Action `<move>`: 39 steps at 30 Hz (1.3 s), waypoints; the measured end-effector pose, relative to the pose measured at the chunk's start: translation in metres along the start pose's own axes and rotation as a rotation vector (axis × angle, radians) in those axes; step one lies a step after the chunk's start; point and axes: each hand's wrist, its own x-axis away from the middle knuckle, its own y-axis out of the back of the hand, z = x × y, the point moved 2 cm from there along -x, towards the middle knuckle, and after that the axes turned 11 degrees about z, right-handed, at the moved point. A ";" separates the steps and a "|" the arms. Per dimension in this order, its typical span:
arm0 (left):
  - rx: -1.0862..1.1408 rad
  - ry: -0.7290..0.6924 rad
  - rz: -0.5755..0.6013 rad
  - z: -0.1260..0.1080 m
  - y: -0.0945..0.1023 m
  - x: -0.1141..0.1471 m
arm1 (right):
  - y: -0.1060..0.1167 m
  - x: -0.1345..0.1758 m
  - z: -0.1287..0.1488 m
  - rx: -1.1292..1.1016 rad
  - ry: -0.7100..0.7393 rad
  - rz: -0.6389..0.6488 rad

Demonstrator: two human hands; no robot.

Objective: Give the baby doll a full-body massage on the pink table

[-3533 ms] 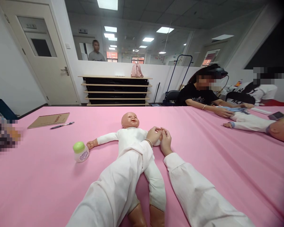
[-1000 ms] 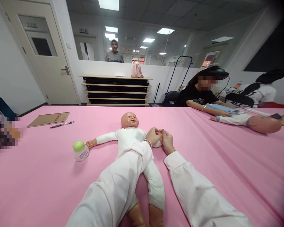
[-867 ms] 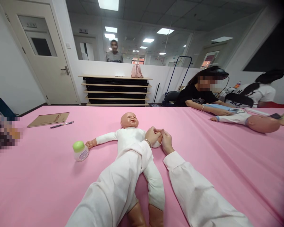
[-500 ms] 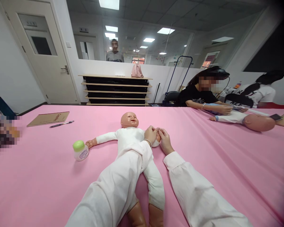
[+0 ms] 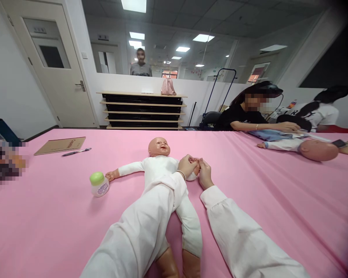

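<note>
A baby doll (image 5: 159,166) in a white suit lies face up on the pink tablecloth (image 5: 60,227), its head away from me. My left hand (image 5: 188,166) reaches across its body, fingers closed around the doll's hand (image 5: 196,168) at the right. From the other side, my right hand (image 5: 205,173) pinches the fingers of that same doll hand. My fingers partly cover it. By the doll's other hand, on the left, stands a small cream jar (image 5: 100,185) with a green lid. My left forearm hides the doll's lower trunk.
A brown notebook (image 5: 60,145) and a pen (image 5: 77,151) lie at the back left. A second doll (image 5: 316,150) lies at the right, near a co-worker (image 5: 243,116) in black. Shelving (image 5: 142,110) stands behind the table.
My right hand has shifted slightly right and its fingers have curled in more at the doll's fingers. My left hand stays almost in place. The co-worker's arm has moved.
</note>
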 end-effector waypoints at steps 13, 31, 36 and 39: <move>-0.018 0.011 -0.017 0.000 0.001 -0.001 | 0.010 -0.005 -0.009 0.014 0.012 -0.030; -0.994 0.416 -0.288 0.046 0.241 0.149 | 0.049 -0.016 -0.022 0.417 -0.109 -0.422; -1.052 0.580 -0.199 0.068 0.240 0.168 | 0.048 -0.014 -0.020 0.522 -0.099 -0.400; -0.941 0.590 -0.233 0.082 0.238 0.168 | 0.048 -0.011 -0.014 0.577 -0.064 -0.437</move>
